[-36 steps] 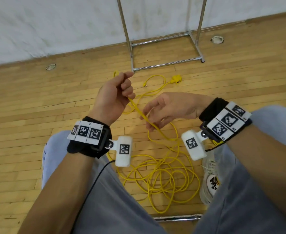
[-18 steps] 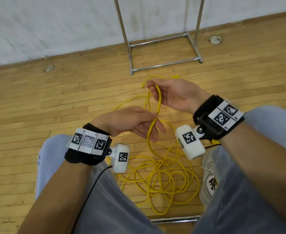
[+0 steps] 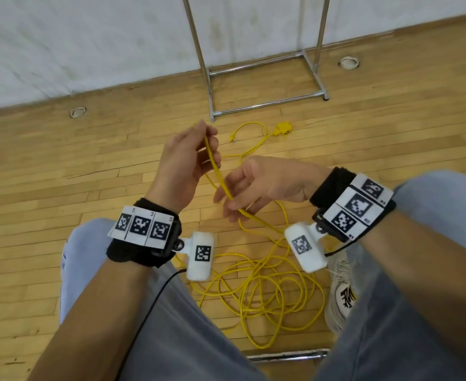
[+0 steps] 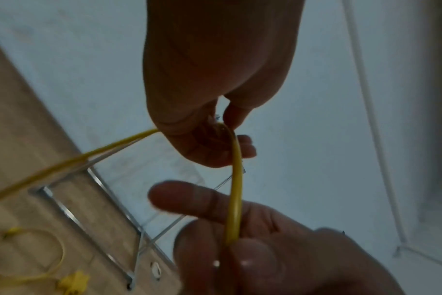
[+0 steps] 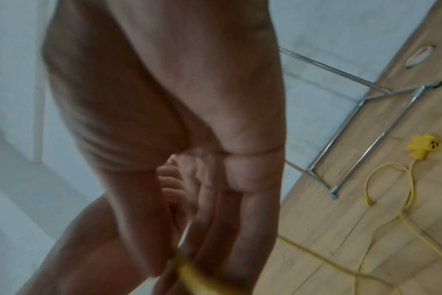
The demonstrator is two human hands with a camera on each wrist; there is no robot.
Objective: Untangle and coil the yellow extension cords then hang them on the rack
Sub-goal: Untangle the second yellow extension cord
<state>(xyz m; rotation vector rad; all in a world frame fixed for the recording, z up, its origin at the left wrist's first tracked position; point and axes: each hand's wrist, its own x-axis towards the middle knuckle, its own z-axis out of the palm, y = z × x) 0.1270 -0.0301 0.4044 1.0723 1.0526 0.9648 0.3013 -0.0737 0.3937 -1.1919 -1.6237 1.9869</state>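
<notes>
The job looks to be in its early part. Most of the yellow cord (image 3: 267, 287) lies on the wooden floor (image 3: 61, 166) in a loose heap of overlapping loops between the person's knees, and one run leads away toward the rack (image 3: 264, 103), ending in a yellow socket block (image 3: 283, 128) with a small plug (image 3: 233, 139) just beside it. Nothing hangs on the part of the rack that shows. No neat coil has been gathered in either hand, so sorting the loops, winding them and hanging them all seem left to do.

The left hand (image 3: 183, 166) is raised with fingers curled, pinching the cord near its top. The right hand (image 3: 259, 185) sits lower and just beside it, fingers and thumb closed round the same strand, which runs taut between the two hands.

The head view alone shows the heap and how much cord is loose. The left wrist view shows what the head view hides: the cord (image 4: 236, 189) bends over inside the left hand's fingers (image 4: 242, 147), one part dropping to the right hand (image 4: 253, 249) and another leading off to the side. The right wrist view is mostly palm, blurred, but gives the clearest look at the socket block (image 5: 423, 146) and the rack's foot (image 5: 366, 151).
</notes>
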